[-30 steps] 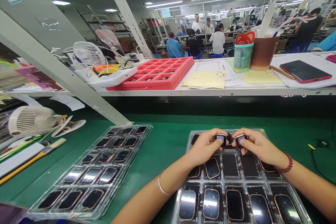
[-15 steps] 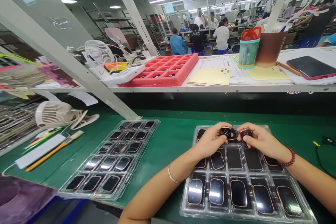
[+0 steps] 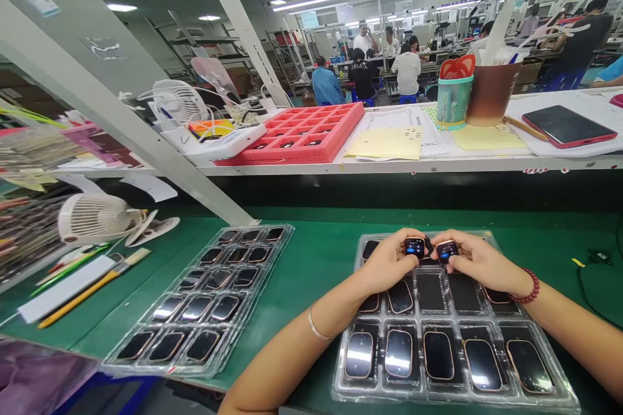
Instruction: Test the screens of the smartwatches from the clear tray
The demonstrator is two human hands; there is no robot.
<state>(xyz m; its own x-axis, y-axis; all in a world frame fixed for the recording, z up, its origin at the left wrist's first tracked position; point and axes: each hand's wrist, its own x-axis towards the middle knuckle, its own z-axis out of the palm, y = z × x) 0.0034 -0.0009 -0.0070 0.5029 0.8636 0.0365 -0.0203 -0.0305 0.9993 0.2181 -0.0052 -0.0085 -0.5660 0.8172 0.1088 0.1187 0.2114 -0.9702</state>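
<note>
Green workbench (image 3: 302, 259): spreads beneath the watch tray and past its far edge.
White shelf (image 3: 341, 169): runs across, higher than the watch tray and beyond it.
Watch tray (image 3: 419, 350): clear plastic, lies flat below both hands; carries a near row of black-faced watches, with dark lining showing in two pockets just nearer than the hands.
Second tray (image 3: 187, 325): lies to the left of the watch tray, apart from it, bearing rows of similar watches.
Red foam tray (image 3: 292, 154): sits on the shelf, beyond the watch tray and to its left.
Left hand (image 3: 389, 262): pinches one watch between thumb and fingers, over the far part of the watch tray.
Right hand (image 3: 479, 262): pinches another likewise, just beside.
Left watch (image 3: 415, 247) and right watch (image 3: 446, 251): held over the watch tray's far part, faces toward the camera; rounded squares, black glass, gold-toned rims.
Screens (image 3: 415, 243): change from square code a second ago, through clock face, to dark page with blue patch now; lettering too small to read. By judgement, awake and stepping through matching pages together.
</note>
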